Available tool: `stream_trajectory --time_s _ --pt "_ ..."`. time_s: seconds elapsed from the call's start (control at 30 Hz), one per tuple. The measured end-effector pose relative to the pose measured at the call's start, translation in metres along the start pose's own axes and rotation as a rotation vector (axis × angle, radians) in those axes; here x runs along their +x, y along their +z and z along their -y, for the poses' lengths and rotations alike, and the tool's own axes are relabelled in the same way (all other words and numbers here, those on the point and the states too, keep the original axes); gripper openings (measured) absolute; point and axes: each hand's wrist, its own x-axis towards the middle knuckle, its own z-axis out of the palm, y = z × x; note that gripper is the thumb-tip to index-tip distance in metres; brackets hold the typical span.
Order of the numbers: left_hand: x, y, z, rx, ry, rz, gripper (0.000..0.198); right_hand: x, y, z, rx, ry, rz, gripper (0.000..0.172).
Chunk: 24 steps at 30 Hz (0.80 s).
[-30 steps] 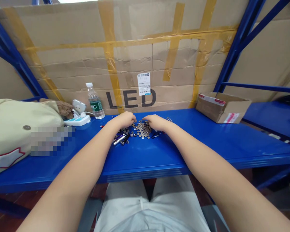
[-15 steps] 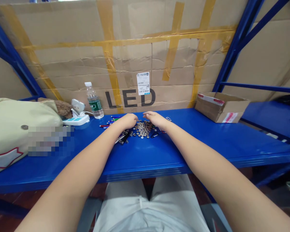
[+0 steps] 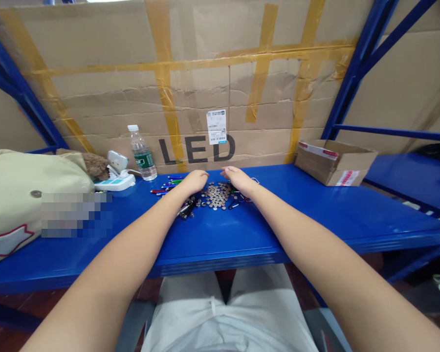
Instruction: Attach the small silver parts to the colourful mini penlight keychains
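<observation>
My left hand (image 3: 197,181) is on the left of a heap of small round coin-like metal discs (image 3: 217,195), back up, fingers bent inward and partly hidden. On the heap's right side is my right hand (image 3: 237,179), fingers stretched inward with the tips apart from the left hand. Nothing is visible in either hand. Several coloured pens (image 3: 164,188) lie left of my left hand. Black and metal small items (image 3: 186,209) lie below its wrist. Carabiner clips (image 3: 233,205) lie by my right wrist, partly covered by it.
The blue table (image 3: 220,234) backs onto a large cardboard sheet (image 3: 278,102) marked LED. A water bottle (image 3: 143,159), a power strip (image 3: 116,183) and a cream bag (image 3: 33,181) are on the left. An open cardboard box (image 3: 333,164) stands at the right.
My right hand has shifted slightly right, and the gap between the hands is a little wider. My left hand has shifted slightly left. The heap looks nearly the same.
</observation>
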Motion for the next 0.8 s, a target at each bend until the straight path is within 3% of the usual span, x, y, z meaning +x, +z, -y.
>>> stream_trajectory --time_s 0.37,0.53,0.63,0.8 --pt "0.004 -0.01 0.018 -0.019 -0.09 -0.007 0.041 0.006 -0.018 -0.013 -0.125 0.04 -0.058 0.04" --pt "0.001 -0.011 0.015 -0.048 -0.092 -0.066 0.043 0.004 -0.015 -0.009 -0.253 -0.101 -0.102 0.038" --pt "0.0 -0.003 0.01 -0.229 -0.006 -0.078 0.047 -0.001 -0.006 0.0 -0.216 -0.188 -0.057 0.038" --pt "0.004 0.016 0.007 -0.539 0.054 0.049 0.046 -0.004 0.007 0.003 -0.082 -0.154 0.019 0.037"
